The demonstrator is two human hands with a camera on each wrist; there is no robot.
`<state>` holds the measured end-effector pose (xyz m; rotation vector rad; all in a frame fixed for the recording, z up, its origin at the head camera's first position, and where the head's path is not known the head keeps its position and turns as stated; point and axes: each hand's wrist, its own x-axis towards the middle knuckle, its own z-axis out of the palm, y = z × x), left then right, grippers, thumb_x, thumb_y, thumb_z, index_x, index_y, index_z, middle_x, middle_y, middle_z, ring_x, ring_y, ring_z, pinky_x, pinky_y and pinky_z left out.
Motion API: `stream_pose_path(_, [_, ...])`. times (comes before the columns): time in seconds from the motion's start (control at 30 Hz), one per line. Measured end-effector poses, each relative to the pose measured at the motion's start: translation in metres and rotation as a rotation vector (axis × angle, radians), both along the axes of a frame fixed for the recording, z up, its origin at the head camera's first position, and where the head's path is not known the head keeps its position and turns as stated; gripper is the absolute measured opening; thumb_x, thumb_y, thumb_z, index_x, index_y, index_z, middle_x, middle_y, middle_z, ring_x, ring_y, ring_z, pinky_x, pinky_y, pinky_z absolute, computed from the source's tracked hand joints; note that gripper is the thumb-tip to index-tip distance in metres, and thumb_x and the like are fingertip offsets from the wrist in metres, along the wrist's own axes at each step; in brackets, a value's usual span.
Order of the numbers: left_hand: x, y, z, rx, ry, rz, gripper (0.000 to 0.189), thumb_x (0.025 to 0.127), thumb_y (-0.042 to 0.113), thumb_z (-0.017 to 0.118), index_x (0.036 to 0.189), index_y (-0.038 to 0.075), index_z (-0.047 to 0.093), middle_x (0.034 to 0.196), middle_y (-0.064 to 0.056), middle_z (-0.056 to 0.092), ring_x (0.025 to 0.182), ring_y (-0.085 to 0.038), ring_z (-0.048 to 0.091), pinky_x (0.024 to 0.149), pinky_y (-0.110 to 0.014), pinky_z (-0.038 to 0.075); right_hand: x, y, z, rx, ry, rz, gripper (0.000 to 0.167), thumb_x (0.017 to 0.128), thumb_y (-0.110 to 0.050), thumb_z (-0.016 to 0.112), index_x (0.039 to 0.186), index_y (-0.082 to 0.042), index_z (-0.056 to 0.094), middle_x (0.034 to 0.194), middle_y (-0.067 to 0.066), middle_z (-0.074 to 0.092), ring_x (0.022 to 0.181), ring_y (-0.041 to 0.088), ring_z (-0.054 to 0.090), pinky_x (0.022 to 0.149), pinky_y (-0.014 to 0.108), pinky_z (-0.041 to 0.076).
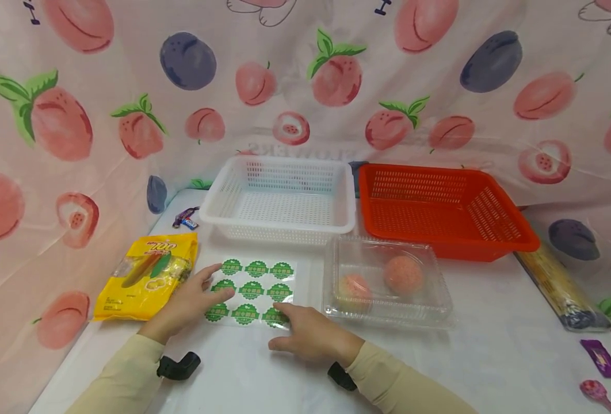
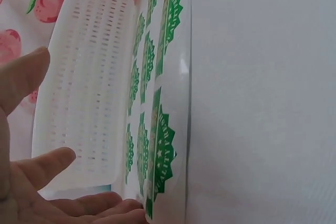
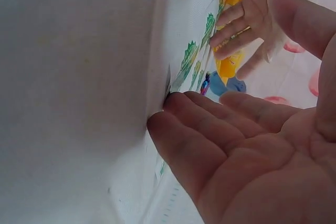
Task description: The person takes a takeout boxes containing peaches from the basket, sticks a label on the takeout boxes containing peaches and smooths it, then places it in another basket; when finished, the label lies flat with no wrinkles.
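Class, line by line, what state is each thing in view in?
Sticker sheet: lying face up
Clear box: lid appears closed, two round pink things inside
White basket: upright
Red basket: upright
Yellow bag: lying down, seal unclear
Purple packet: lying down
Long packet: lying down
Small candies: wrapped
Left hand: open
Right hand: open

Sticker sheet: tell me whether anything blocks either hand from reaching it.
Nothing visible does. The left hand is at the left edge of the sticker sheet, and the right hand is at its near right corner. The yellow bag lies to the left and the clear box to the right, neither in between.
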<state>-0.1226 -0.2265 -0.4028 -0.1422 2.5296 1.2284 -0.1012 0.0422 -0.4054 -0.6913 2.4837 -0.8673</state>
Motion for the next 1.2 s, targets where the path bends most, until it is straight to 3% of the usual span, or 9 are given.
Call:
stream_pose_path(0.23, [0.004,0.007,0.000,-0.032,0.004,0.014,0.087,0.092,0.051,0.068,0.158,0.012,0.027,0.155,-0.034,0.027,0.140,-0.051,0.029,0.105,-0.066,0.036,-0.001,0.000,-0.001,-0.005,0.016,0.003,0.072,0.087,-0.036,0.077,0.147,-0.007,0.049,0.143,0.008,0.056,0.131,0.023,0.051,0.109,0.039,0.040])
stream_pose_path(0.53, [-0.001,0.003,0.000,0.023,0.031,0.144,0.083,0.095,0.045,0.066,0.157,0.006,0.027,0.157,-0.030,0.021,0.134,-0.049,0.033,0.107,-0.062,0.036,0.000,-0.001,0.000,0.007,-0.011,-0.001,0.072,0.087,-0.035,0.078,0.147,-0.009,0.049,0.143,0.006,0.055,0.132,0.023,0.051,0.110,0.039,0.039])
stream_pose_path(0.77, [-0.007,0.003,0.006,0.098,0.027,0.237,0.080,0.094,0.036,0.069,0.158,0.009,0.028,0.159,-0.030,0.017,0.140,-0.050,0.026,0.111,-0.061,0.030,0.000,0.000,0.001,0.013,-0.023,-0.011,0.074,0.086,-0.036,0.078,0.148,-0.010,0.048,0.145,0.005,0.054,0.134,0.023,0.049,0.111,0.041,0.039])
stream_pose_path(0.9, [-0.007,-0.001,0.007,0.185,0.012,0.183,0.082,0.094,0.032,0.070,0.160,0.014,0.024,0.160,-0.029,0.014,0.143,-0.051,0.019,0.112,-0.061,0.029,0.001,0.000,0.001,0.011,-0.029,-0.017,0.074,0.086,-0.037,0.079,0.148,-0.010,0.049,0.144,0.005,0.055,0.133,0.023,0.049,0.111,0.041,0.039])
stream_pose_path(1.03, [-0.008,-0.007,0.007,0.261,0.008,0.054,0.080,0.094,0.020,0.071,0.160,0.017,0.025,0.164,-0.023,0.008,0.147,-0.050,0.007,0.114,-0.062,0.019,0.001,0.000,0.000,0.013,-0.032,-0.021,0.073,0.086,-0.037,0.078,0.148,-0.010,0.049,0.144,0.005,0.055,0.133,0.022,0.049,0.111,0.041,0.038])
stream_pose_path(1.13, [-0.010,-0.011,0.009,0.241,0.001,-0.016,0.075,0.093,0.020,0.071,0.158,0.020,0.033,0.165,-0.018,0.010,0.147,-0.049,0.006,0.115,-0.064,0.013,0.002,0.000,-0.001,0.018,-0.036,-0.022,0.073,0.086,-0.037,0.079,0.148,-0.011,0.049,0.144,0.004,0.055,0.133,0.022,0.049,0.111,0.041,0.038])
stream_pose_path(1.2, [-0.011,-0.014,0.012,0.207,-0.005,-0.027,0.072,0.091,0.025,0.074,0.155,0.019,0.040,0.164,-0.019,0.016,0.146,-0.049,0.011,0.114,-0.067,0.013,0.003,0.000,0.000,0.021,-0.031,-0.015,0.073,0.086,-0.037,0.079,0.147,-0.011,0.050,0.144,0.004,0.055,0.132,0.021,0.050,0.111,0.040,0.039])
